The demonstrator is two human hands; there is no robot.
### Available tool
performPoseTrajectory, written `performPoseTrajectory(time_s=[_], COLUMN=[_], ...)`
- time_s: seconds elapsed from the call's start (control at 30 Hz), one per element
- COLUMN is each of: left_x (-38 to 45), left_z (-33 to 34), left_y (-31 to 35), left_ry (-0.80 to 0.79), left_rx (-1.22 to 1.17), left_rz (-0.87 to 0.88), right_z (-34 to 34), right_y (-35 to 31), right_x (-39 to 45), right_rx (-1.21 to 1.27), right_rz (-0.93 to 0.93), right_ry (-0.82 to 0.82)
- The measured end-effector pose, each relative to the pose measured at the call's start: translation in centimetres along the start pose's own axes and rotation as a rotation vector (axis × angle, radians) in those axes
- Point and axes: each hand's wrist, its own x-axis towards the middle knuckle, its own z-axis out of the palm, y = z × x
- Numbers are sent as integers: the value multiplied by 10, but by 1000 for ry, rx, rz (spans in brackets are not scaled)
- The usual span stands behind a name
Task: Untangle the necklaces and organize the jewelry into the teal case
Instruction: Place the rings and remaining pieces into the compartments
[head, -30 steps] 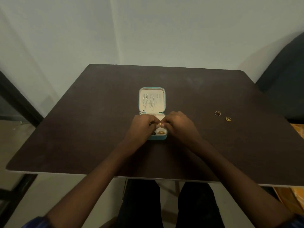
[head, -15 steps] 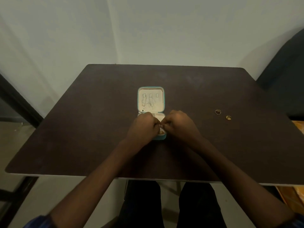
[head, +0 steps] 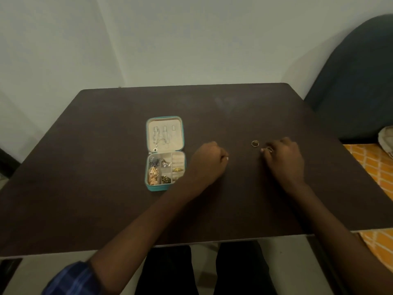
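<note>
Presently: right hand (head: 284,160) pinching one ring (head: 269,149) off worktop (head: 106,209); second ring (head: 254,143) loose beside. Left hand (head: 209,161) curled, contents indeterminate. Next: carry to case (head: 165,153), seat in ring slot.

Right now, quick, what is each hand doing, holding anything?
Left hand: loosely closed on the table, nothing visible in it.
Right hand: fingertips closed on a small ring; the other ring lies loose beside it.

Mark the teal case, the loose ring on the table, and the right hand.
teal case (head: 156,188): head view, front wall.
loose ring (head: 254,143): head view, its top.
right hand (head: 284,155): head view, back of hand.
</note>
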Motion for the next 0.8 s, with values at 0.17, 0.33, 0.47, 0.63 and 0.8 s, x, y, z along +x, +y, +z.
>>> performPoseTrajectory(time_s=[0.17,0.33,0.47,0.63,0.8], left_x=[9,14,11,2,-21], left_z=[17,19,14,2,-24], left_y=[13,17,14,0,-22], left_ry=[-19,-18,78,149,246], left_rx=[-1,-19,-113,-162,-289], left_rz=[35,44,118,245,151], right_z=[3,4,-3,-12,-13], right_y=[7,10,-5,-48,-88], right_x=[7,9,8,0,-4], right_rx=[-88,-56,214,425,693], right_rz=[-28,-27,-60,-231,-229], right_ry=[-74,-111,-249,-355,-425])
